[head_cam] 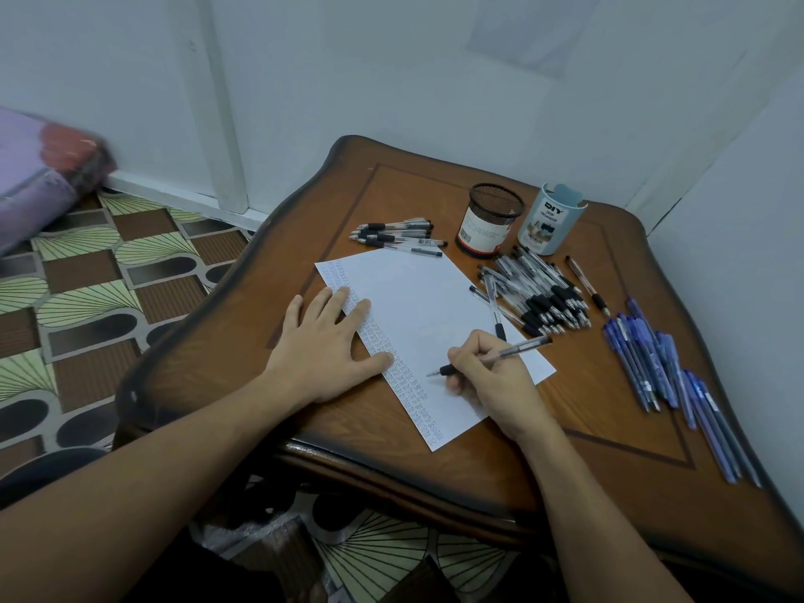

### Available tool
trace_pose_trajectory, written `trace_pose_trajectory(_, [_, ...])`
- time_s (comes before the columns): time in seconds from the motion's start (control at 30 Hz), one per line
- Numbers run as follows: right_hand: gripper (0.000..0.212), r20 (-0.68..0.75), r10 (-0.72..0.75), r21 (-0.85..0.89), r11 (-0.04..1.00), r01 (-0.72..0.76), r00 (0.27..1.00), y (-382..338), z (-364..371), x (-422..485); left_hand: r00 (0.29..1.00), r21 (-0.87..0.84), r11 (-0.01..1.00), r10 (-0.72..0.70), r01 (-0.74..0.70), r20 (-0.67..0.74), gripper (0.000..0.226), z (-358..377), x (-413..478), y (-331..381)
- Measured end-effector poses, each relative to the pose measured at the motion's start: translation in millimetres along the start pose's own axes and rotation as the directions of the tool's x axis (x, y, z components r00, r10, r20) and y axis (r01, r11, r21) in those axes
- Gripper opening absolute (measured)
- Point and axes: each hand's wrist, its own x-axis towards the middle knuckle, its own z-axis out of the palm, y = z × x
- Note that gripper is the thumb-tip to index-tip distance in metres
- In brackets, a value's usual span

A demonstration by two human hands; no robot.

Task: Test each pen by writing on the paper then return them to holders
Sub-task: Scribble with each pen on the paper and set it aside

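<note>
White paper (pixel 435 315) lies skewed on the wooden surface (pixel 391 185). The left hand (pixel 324 341) lies flat with straight fingers, pressing the sheet's left edge. The right hand (pixel 487 376) grips a clear black-grip pen (pixel 500 354) in a writing hold, tip at the sheet just right of the written column; can't tell if it touches.

Progress, my read: early.
- One column of small marks runs down the left edge; the rest is blank.
- No pens stick out of the black mesh holder (pixel 489 219) or the blue-grey holder (pixel 550 219), so none returned yet.
- The small pen group (pixel 396 235) left of the mesh holder is probably tested.
- The big black-grip pile (pixel 539 293) and the blue pens (pixel 670 372) on the right likely remain.

Text: the blue-grey holder reads "DIY", with "DESK ORGANIZER" under it. The mesh holder's label has a barcode; its text and the column's marks are illegible.
</note>
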Motion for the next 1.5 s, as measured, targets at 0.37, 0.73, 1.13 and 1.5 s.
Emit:
trace_pose_trajectory(0.37, [0.029,-0.059,-0.056,-0.142,0.989,0.047,0.997,6,9,-5,1.0,0.003,1.0,-0.001,0.001,-0.006,0.104,-1,-1,1])
trace_pose_trajectory(0.73, [0.028,-0.068,-0.079,-0.158,0.985,0.068,0.995,8,8,-5,1.0,0.001,1.0,0.001,-0.001,-0.011,0.103,1,0,0])
trace_pose_trajectory(1.13, [0.057,-0.101,-0.025,0.011,1.0,0.026,0.995,-1,0,-1,1.0,-0.012,1.0,-0.004,0.004,-0.023,0.101,2,-1,0])
trace_pose_trajectory(1.5, [0.046,-0.028,0.027,-0.133,0.991,-0.031,0.999,-12,4,2,1.0,-0.007,1.0,-0.001,0.001,-0.02,0.103,0,-1,1])
